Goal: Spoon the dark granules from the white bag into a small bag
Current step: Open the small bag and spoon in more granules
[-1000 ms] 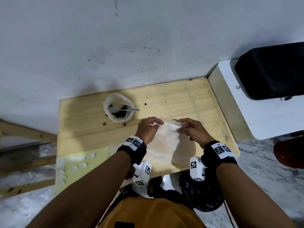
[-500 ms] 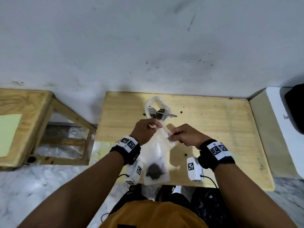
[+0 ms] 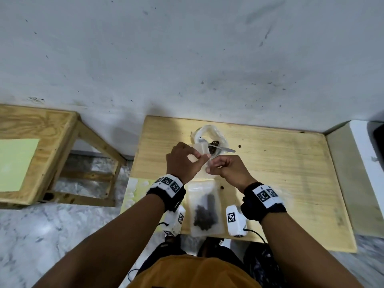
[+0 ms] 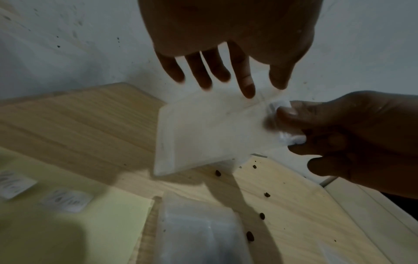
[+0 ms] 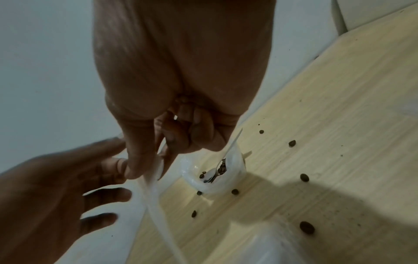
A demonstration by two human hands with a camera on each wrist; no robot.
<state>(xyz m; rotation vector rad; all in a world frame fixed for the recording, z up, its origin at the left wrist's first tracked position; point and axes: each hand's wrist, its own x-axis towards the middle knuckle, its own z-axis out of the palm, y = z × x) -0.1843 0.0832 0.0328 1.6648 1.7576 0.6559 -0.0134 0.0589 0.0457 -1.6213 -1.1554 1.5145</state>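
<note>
An empty small bag (image 4: 210,135) is held above the surface (image 3: 280,183), between the two hands, apparently so that its mouth can be worked apart before filling. The right hand (image 3: 230,171) is seen pinching the bag's top corner between thumb and curled fingers, the plastic bunched at the tips. The left hand (image 3: 182,161) is spread, fingers extended, with forefinger and thumb (image 4: 278,76) at the bag's upper edge; whether they pinch it or merely touch it cannot be told.

The white bag (image 3: 209,140) stands at the far middle of the surface with its rim rolled down (judged to keep it open for scooping). Dark granules (image 5: 222,167) lie inside, and a spoon (image 3: 225,149) is left resting in it, handle pointing right.

A filled bag (image 3: 204,208) lies flat at the near edge between the wrists, granules heaped in its lower half. Loose granules (image 5: 306,227) are scattered about the surface. A yellow sheet (image 4: 74,223) carrying white labels lies at the near left
</note>
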